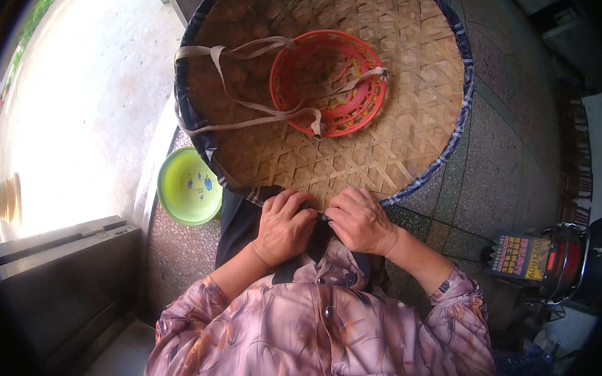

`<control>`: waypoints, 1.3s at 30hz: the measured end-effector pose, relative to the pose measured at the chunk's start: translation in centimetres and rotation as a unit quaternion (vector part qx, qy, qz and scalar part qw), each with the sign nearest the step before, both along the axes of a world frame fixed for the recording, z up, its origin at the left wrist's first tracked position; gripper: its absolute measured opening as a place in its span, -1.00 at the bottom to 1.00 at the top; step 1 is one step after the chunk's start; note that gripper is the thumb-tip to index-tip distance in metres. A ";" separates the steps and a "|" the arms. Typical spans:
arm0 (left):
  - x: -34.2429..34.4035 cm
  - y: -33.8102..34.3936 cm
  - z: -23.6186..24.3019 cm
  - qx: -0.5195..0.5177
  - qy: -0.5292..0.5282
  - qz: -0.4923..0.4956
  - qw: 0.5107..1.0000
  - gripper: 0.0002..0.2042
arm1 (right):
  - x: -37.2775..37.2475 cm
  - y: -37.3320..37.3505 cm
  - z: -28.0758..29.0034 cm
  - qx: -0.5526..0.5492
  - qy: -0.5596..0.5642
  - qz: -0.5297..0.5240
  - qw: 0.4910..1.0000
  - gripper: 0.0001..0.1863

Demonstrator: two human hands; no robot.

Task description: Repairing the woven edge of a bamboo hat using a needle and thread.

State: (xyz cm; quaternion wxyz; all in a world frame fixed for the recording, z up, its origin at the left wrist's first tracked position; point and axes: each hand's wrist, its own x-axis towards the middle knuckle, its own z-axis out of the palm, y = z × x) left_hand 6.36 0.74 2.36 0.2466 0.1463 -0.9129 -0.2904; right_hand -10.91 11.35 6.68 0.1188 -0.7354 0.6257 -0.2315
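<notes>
A large round woven bamboo tray (408, 130) leans in front of me, its rim wrapped in dark blue patterned cloth (464, 88). At its near edge my left hand (286, 227) is closed, its fingers bent over the rim. Close beside it, my right hand (362, 222) pinches the same edge, so the fingertips almost meet. Whatever small piece lies between those fingertips is too hidden to make out. Inside the tray sits a red plastic basket (281, 86) with openwork sides. Pale cloth straps (245, 122) trail from the basket over the tray's left rim.
A light green basin (170, 189) with blue marks stands on the speckled floor left of my knees. Behind it is a doorway sill (158, 155) with bright paving (89, 97) outside. To the right are a red and black vehicle (567, 261) with a yellow plate and shelving (601, 142).
</notes>
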 end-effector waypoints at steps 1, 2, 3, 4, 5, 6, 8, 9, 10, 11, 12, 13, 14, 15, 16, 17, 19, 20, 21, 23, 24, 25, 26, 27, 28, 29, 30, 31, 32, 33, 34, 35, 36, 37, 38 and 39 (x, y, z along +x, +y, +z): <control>0.0 -0.1 -0.1 0.009 0.001 0.000 1.000 -0.76 | 0.0 0.0 -0.2 0.001 0.000 0.000 1.000 -0.84; -0.1 -0.2 -0.2 0.009 0.001 0.001 1.000 -0.76 | -0.1 0.0 -0.5 0.001 -0.013 -0.003 1.000 -0.85; -0.1 -0.2 -0.2 0.015 -0.003 -0.001 1.000 -0.77 | -0.1 0.0 -0.6 0.000 -0.026 -0.007 1.000 -0.85; -0.1 -0.2 -0.3 0.022 -0.008 -0.002 1.000 -0.77 | -0.2 -0.1 -0.6 0.000 -0.027 -0.006 1.000 -0.85; -0.1 -0.2 -0.2 0.022 -0.008 -0.002 1.000 -0.77 | -0.3 -0.3 -0.6 0.007 -0.034 0.000 0.999 -0.87; -0.2 -0.1 0.0 0.025 -0.015 -0.001 1.000 -0.78 | -0.3 -0.4 -0.6 0.013 -0.041 0.006 0.999 -0.89; -0.4 0.1 0.4 0.027 -0.020 -0.001 0.999 -0.78 | -0.5 -0.5 -0.6 0.015 -0.036 0.010 0.999 -0.90; -0.5 0.1 0.8 0.036 -0.025 -0.001 0.999 -0.78 | -0.5 -0.5 -0.7 0.016 -0.030 0.014 0.999 -0.91; -0.7 0.2 0.8 0.045 -0.031 0.000 0.999 -0.79 | -0.5 -0.6 -0.9 0.017 -0.031 0.015 0.999 -0.91; -0.9 0.3 0.8 0.045 -0.031 0.000 0.998 -0.79 | -0.5 -0.6 -1.0 0.004 -0.030 0.013 0.999 -0.94; -1.3 0.6 0.7 0.045 -0.019 -0.001 0.999 -0.78 | -0.5 -0.6 -1.2 -0.009 -0.030 0.011 0.999 -0.94; -1.4 0.8 0.6 0.044 -0.005 -0.001 0.999 -0.77 | -0.6 -0.5 -1.3 -0.009 -0.029 0.010 0.999 -0.94; -1.5 0.9 0.3 0.045 -0.004 -0.002 0.999 -0.77 | -0.7 -0.3 -1.3 -0.001 -0.024 0.013 1.000 -0.93; -1.6 0.9 -0.1 0.029 -0.002 -0.003 1.000 -0.78 | -0.8 -0.2 -1.3 0.007 -0.018 0.015 1.000 -0.90; -1.8 0.9 -0.3 0.014 0.001 -0.002 1.000 -0.79 | -0.9 -0.2 -1.1 0.009 -0.017 0.015 1.000 -0.90; -1.8 0.9 -0.3 0.016 0.002 -0.003 1.000 -0.79 | -0.9 -0.2 -0.5 -0.001 -0.039 -0.011 0.999 -0.84; -1.7 0.7 -0.1 0.034 -0.002 0.000 0.999 -0.83 | -1.5 -0.1 0.5 -0.008 -0.059 -0.038 0.997 -0.77; -1.6 0.6 -0.1 0.036 -0.002 0.001 0.999 -0.83 | -2.4 0.3 1.0 -0.025 -0.055 -0.054 0.997 -0.72; -1.6 0.5 -0.1 0.039 -0.006 0.001 0.999 -0.84 | -3.1 0.6 1.3 -0.042 -0.051 -0.069 0.995 -0.68; -1.7 0.3 -0.1 0.044 -0.007 -0.003 0.999 -0.86 | -3.3 0.9 1.7 -0.037 -0.053 -0.072 0.995 -0.72; -1.7 0.3 -0.1 0.044 -0.009 -0.002 0.999 -0.86 | -3.1 1.0 1.7 -0.025 -0.043 -0.053 0.997 -0.72; -1.7 0.3 -0.1 0.043 -0.009 -0.003 0.999 -0.87 | -2.8 1.0 1.7 -0.014 -0.032 -0.034 0.999 -0.72; -1.7 0.3 -0.1 0.045 -0.008 -0.003 0.999 -0.87 | -2.5 1.0 1.7 -0.012 -0.030 -0.035 0.999 -0.72; -1.8 0.3 -0.1 0.047 -0.006 -0.004 0.999 -0.86 | -2.1 1.0 1.5 -0.004 -0.016 -0.020 1.000 -0.72; -1.7 0.3 -0.1 0.048 -0.005 -0.004 0.999 -0.86 | -1.8 0.8 1.4 0.003 -0.003 -0.003 1.000 -0.71; -1.7 0.3 -0.1 0.048 -0.005 -0.003 0.999 -0.86 | -1.6 0.7 1.2 0.003 -0.003 -0.002 1.000 -0.71; -1.7 0.4 -0.1 0.055 -0.006 -0.005 0.998 -0.86 | -1.3 0.6 1.1 0.003 0.014 -0.001 1.000 -0.71; -1.7 0.4 -0.2 0.062 -0.006 -0.006 0.998 -0.86 | -1.2 0.5 0.9 0.003 0.030 0.001 1.000 -0.70; -1.6 0.4 -0.2 0.062 -0.006 -0.003 0.998 -0.86 | -1.1 0.4 0.7 0.004 0.030 0.003 1.000 -0.70; -1.6 0.3 -0.3 0.061 -0.006 -0.003 0.998 -0.86 | -1.1 0.4 0.6 0.011 0.036 0.000 0.999 -0.70; -1.5 0.3 -0.3 0.060 -0.006 -0.004 0.998 -0.86 | -1.1 0.3 0.5 0.018 0.042 -0.003 0.999 -0.71; -1.5 0.3 -0.3 0.061 -0.006 -0.002 0.998 -0.86 | -1.0 0.3 0.4 0.019 0.042 -0.001 0.999 -0.71; -1.5 0.2 -0.3 0.061 -0.006 -0.004 0.998 -0.86 | -1.0 0.2 0.4 0.019 0.047 -0.001 0.999 -0.70; -1.5 0.2 -0.2 0.061 -0.005 -0.006 0.998 -0.86 | -0.9 0.2 0.4 0.020 0.051 -0.002 0.998 -0.70; -1.4 0.2 -0.3 0.062 -0.005 -0.005 0.998 -0.86 | -0.9 0.1 0.4 0.021 0.051 0.000 0.998 -0.70; -1.4 0.2 -0.4 0.063 -0.004 -0.006 0.998 -0.86 | -0.8 0.0 0.4 0.021 0.044 -0.007 0.999 -0.72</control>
